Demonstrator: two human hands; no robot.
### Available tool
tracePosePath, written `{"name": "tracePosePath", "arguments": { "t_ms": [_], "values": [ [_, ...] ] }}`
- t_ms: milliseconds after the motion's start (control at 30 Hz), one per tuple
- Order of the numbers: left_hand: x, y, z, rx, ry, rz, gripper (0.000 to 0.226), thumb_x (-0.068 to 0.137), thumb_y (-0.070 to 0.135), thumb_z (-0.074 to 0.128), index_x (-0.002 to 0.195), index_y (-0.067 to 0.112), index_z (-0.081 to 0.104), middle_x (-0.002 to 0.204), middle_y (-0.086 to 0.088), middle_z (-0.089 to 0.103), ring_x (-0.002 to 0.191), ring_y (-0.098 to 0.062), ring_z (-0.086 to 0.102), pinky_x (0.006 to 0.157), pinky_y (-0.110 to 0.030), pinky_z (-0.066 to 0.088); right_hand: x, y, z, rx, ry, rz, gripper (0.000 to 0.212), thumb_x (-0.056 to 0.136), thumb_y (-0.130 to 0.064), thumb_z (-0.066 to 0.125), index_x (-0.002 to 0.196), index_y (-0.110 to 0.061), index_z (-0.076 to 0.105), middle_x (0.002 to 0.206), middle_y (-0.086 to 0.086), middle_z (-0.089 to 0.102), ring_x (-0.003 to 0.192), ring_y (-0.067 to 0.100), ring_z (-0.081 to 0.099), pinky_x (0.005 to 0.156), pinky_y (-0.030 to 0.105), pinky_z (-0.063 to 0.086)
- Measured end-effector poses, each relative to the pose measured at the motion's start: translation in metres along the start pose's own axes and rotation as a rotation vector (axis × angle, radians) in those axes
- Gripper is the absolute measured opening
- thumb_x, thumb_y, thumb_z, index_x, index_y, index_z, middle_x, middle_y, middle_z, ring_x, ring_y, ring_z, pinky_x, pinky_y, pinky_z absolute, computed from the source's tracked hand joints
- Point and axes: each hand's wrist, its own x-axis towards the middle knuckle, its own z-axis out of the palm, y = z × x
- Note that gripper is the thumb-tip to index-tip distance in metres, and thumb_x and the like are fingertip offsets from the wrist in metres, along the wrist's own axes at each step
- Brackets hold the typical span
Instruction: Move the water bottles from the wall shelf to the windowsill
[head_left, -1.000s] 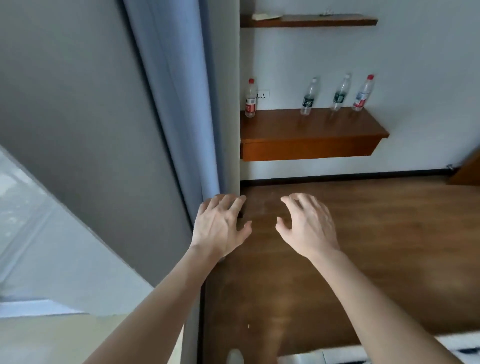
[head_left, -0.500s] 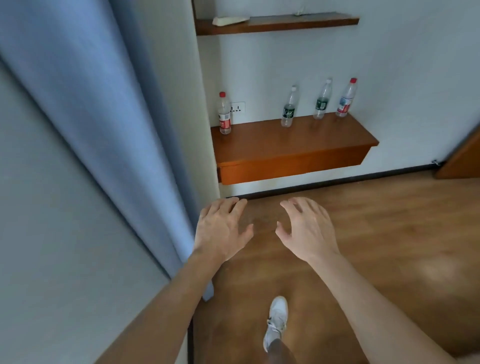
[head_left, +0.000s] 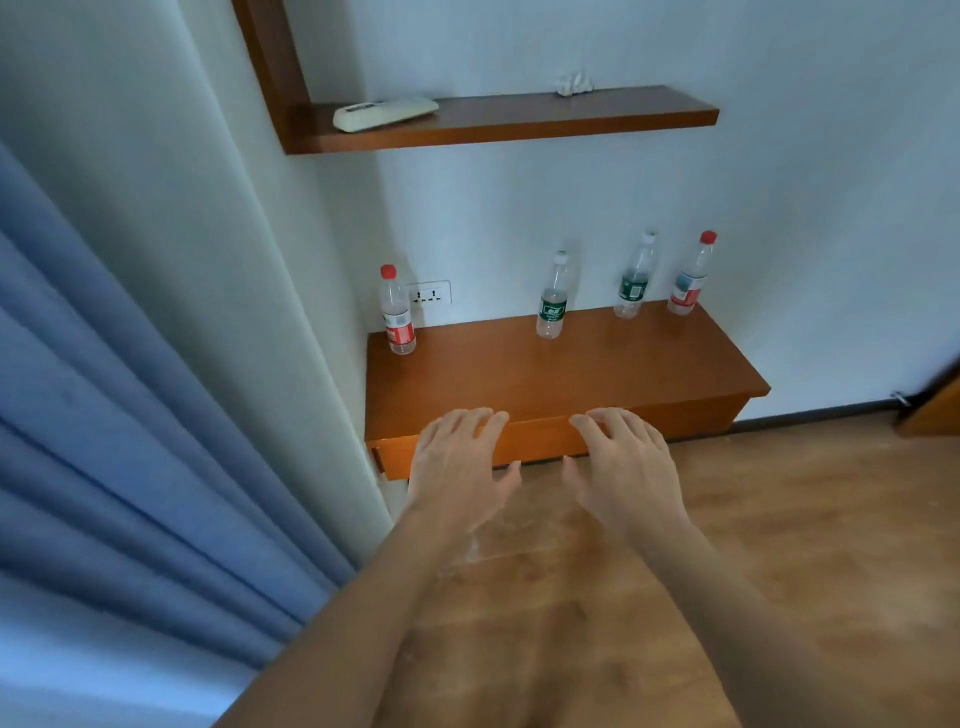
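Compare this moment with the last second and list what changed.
The person has stepped closer to the lower shelf, which now looks larger. The left hand and right hand have come up to overlap its front edge in the picture. Nothing was gripped or let go. Unchanged: the four bottles stand in the same row on the shelf; both hands stay open and empty.

Bottles (head_left: 551, 306) stand well apart, upper shelf (head_left: 519, 120) overhead.
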Motion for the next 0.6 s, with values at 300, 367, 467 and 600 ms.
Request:
{"name": "tracePosePath", "arguments": {
  "t_ms": [300,367,467,600],
  "values": [
    [0.095,-0.023,0.029,0.05,-0.024,-0.1,0.065,0.089,0.068,0.041,0.147,0.039,0.03,0.153,0.013,0.037,0.143,-0.013,0.03,0.119,-0.041,0.025,0.11,0.037,0.039,0.053,-0.064,-0.064,0.051,0.092,-0.051,0.057,0.137,-0.028,0.055,0.143,-0.001,0.057,0.138,0.022,0.047,0.115,0.043,0.035],
    [0.113,-0.029,0.038,0.048,-0.026,-0.125,0.064,0.09,0.067,0.041,0.146,0.039,0.03,0.153,0.013,0.037,0.143,-0.013,0.03,0.119,-0.041,0.025,0.132,0.04,0.052,0.058,-0.067,-0.08,0.051,0.092,-0.051,0.058,0.138,-0.029,0.054,0.144,-0.002,0.056,0.139,0.022,0.046,0.116,0.041,0.034],
    [0.145,-0.037,0.052,0.026,-0.024,-0.16,0.064,0.09,0.067,0.04,0.147,0.039,0.03,0.153,0.013,0.037,0.143,-0.013,0.03,0.12,-0.041,0.025,0.169,0.046,0.074,0.071,-0.082,-0.098,0.051,0.092,-0.053,0.057,0.137,-0.03,0.053,0.143,-0.003,0.056,0.138,0.021,0.047,0.115,0.039,0.034],
    [0.192,-0.058,0.073,0.01,-0.026,-0.18,0.061,0.09,0.065,0.041,0.145,0.039,0.033,0.152,0.013,0.039,0.142,-0.012,0.032,0.119,-0.04,0.027,0.225,0.054,0.103,0.077,-0.106,-0.122,0.052,0.091,-0.054,0.057,0.137,-0.03,0.053,0.143,-0.003,0.056,0.137,0.021,0.047,0.115,0.04,0.034]
  ]
}}
